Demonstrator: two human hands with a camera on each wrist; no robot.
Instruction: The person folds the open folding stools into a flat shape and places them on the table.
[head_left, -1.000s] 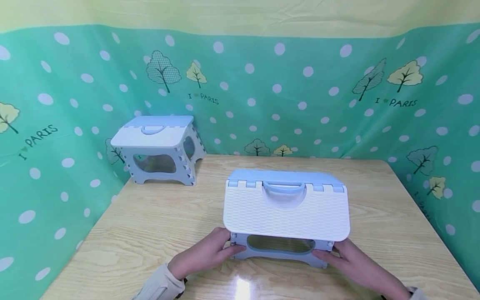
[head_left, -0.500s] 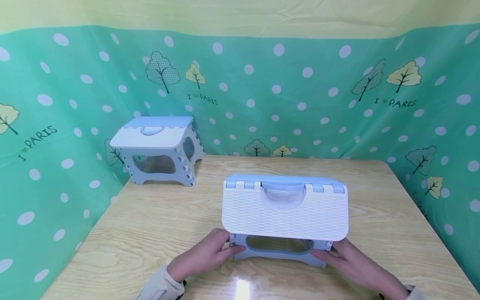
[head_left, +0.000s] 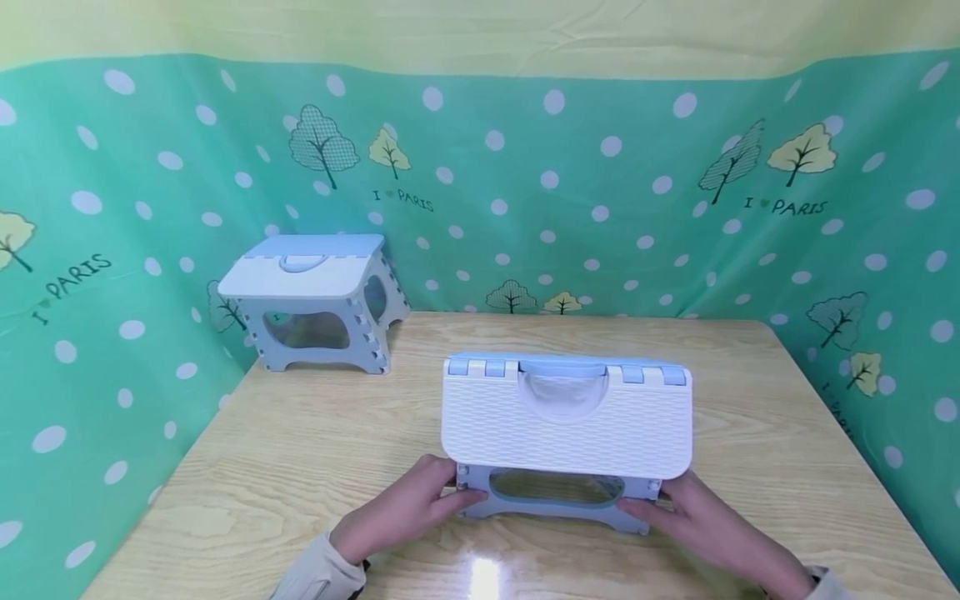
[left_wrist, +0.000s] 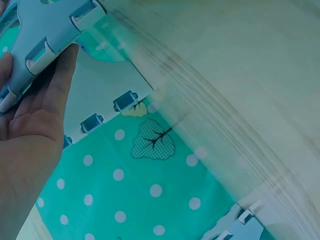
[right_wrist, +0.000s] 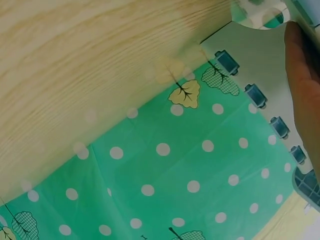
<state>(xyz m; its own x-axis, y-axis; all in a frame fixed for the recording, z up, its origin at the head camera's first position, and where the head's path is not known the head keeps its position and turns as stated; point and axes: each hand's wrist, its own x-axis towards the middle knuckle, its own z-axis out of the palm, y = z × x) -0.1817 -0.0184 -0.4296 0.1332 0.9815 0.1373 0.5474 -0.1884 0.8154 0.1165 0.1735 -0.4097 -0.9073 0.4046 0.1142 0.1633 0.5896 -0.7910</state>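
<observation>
A folding stool (head_left: 566,442) with a white woven-textured top half, a narrow visible strip of its blue half and a blue handle (head_left: 564,369) stands in front of me. My left hand (head_left: 420,504) grips the left end of its pale blue front leg panel (head_left: 555,510), thumb in front, fingers going behind. At the right end, my right hand (head_left: 690,521) holds the same panel in the same manner. In the left wrist view, the left fingers (left_wrist: 55,95) reach behind the panel, between it and another white panel (left_wrist: 100,90). The right fingertips are hidden.
A second folding stool (head_left: 303,304), white and blue, stands unfolded at the table's back left. The wooden table (head_left: 300,450) borders a green dotted cloth (head_left: 480,167) hanging behind and at both sides.
The blue far half of the stool's top has tilted away and now shows as a thinner strip. Both hands keep their hold on the leg panel and have hardly moved.
</observation>
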